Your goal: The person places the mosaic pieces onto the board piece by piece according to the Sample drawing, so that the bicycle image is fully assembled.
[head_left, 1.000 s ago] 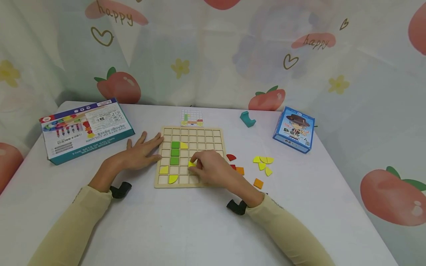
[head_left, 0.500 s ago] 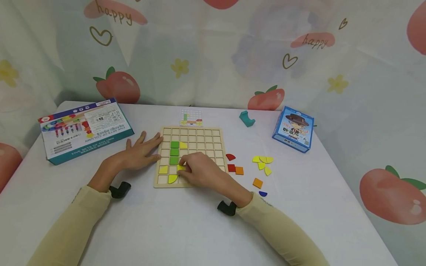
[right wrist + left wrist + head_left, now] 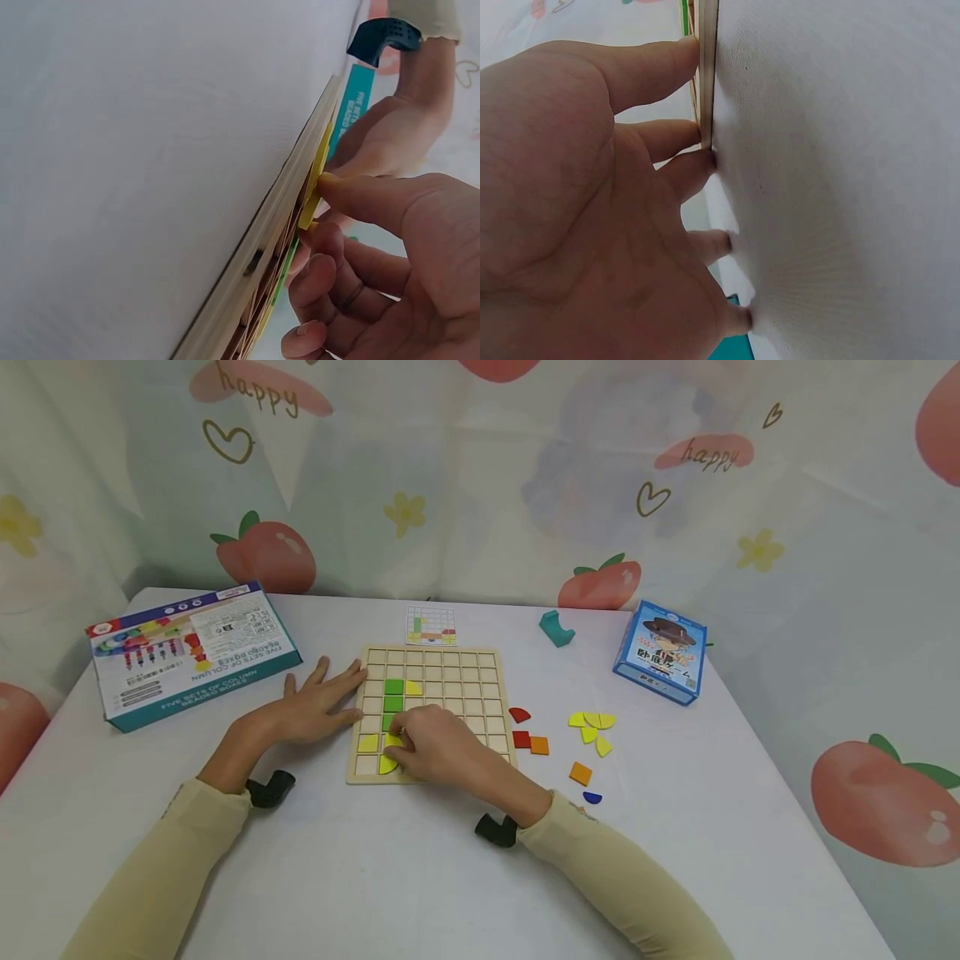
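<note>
My right hand [image 3: 438, 745] pinches a yellow tile [image 3: 392, 741] between thumb and index finger, over the cell just below a column of three green tiles [image 3: 393, 687]. In the right wrist view this tile [image 3: 309, 214] sits at the surface of the wooden grid board, the thumb on its edge. My left hand [image 3: 311, 703], fingers spread, touches the left edge of the wooden grid board [image 3: 431, 650]. Also on the board are a yellow square [image 3: 368, 743], a yellow quarter circle [image 3: 413, 688] and a yellow curved piece [image 3: 386, 765] partly behind the right fingers.
Right of the board lie a red wedge [image 3: 519, 715], a red square [image 3: 521, 740], orange squares [image 3: 581, 773], a blue half circle [image 3: 592, 797] and several yellow pieces [image 3: 590, 735]. Behind are a pattern card [image 3: 431, 631] and teal piece [image 3: 557, 629]. Boxes [image 3: 195, 652] flank both sides.
My right hand has moved left across the board with the yellow tile, to the cell under the green column. The left hand has stayed at the board's edge.
</note>
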`<state>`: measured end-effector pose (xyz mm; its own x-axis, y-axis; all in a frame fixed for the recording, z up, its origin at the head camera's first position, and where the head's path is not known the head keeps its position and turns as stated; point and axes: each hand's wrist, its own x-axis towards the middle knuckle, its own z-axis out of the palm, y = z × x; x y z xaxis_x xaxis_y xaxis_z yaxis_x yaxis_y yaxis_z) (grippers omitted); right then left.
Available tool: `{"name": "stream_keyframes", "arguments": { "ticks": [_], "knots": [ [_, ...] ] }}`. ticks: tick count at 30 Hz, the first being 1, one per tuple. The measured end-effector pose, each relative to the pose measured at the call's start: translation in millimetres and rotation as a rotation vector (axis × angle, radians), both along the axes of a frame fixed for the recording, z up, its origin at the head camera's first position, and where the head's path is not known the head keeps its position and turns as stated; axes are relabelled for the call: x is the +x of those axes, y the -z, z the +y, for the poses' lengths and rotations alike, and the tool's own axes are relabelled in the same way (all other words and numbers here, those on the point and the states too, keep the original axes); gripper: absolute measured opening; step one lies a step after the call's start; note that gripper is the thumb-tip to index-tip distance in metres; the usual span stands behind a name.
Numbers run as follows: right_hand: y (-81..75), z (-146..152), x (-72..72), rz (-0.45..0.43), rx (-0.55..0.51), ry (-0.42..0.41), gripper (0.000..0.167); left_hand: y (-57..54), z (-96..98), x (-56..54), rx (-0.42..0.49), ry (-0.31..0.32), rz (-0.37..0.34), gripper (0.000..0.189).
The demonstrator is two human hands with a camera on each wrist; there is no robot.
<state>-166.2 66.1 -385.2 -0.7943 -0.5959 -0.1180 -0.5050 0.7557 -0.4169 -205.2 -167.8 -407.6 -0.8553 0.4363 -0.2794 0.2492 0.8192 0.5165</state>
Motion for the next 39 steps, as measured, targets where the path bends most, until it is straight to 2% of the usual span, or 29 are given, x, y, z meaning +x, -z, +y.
{"name": "stream_keyframes", "arguments": {
  "ticks": [10, 39],
  "knots": [
    [0.6, -3.3, 0.1, 0.034, -0.008, 0.001, 0.030, -2.5, 0.0, 1.0, 0.000, 0.001, 0.005, 0.074],
    [3.1, -2.5, 0.3, 0.037, -0.018, -0.011, 0.029, -6.1, 0.7, 3.2, 0.012, 0.008, 0.009, 0.075]
  ]
}}
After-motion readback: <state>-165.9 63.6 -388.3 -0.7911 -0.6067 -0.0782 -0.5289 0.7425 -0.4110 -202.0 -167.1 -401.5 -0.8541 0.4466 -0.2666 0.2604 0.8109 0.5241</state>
